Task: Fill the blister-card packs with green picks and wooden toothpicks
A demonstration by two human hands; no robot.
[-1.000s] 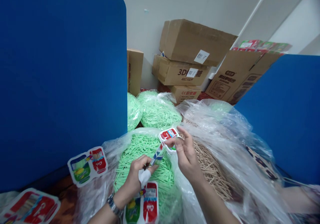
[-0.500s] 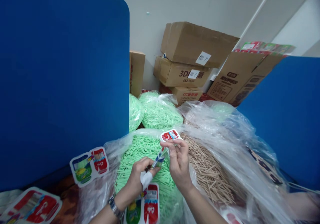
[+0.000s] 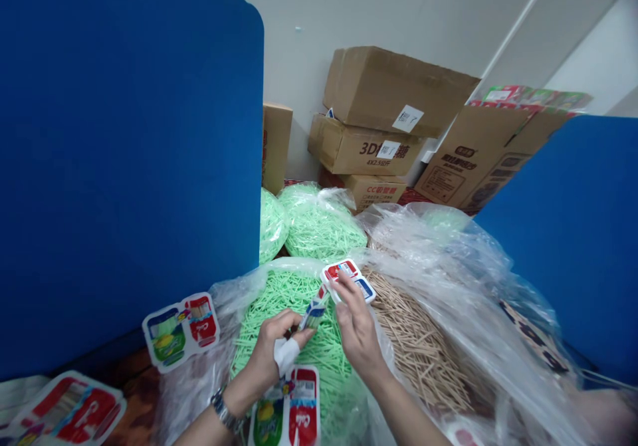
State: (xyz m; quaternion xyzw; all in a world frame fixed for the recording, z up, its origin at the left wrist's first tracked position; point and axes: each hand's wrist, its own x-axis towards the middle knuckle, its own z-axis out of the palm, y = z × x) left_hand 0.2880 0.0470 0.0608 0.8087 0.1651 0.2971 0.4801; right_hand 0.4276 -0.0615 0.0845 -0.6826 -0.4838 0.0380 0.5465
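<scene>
Dim cool light, stretched edges, blurred lower corners

Single view, head-worn, facing forward and down over the bare left grip [image 3: 269,345] and bare right grip [image 3: 362,332], both near, low centre. Clear plastic bag of pale green sticks [image 3: 296,262] beneath them; stacked brown cardboard boxes [image 3: 366,145] farther back. Tall flat blue panel [image 3: 129,160] fills the left side.

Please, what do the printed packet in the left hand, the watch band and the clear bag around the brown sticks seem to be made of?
Packet: perhaps plastic or coated card, smooth-looking with bright print; too small to be sure.
Watch band: probably polished metal; it is silvery, with links and glints.
Clear bag: very likely thin, shiny plastic film; it wrinkles, and brown sticks show through.
</scene>
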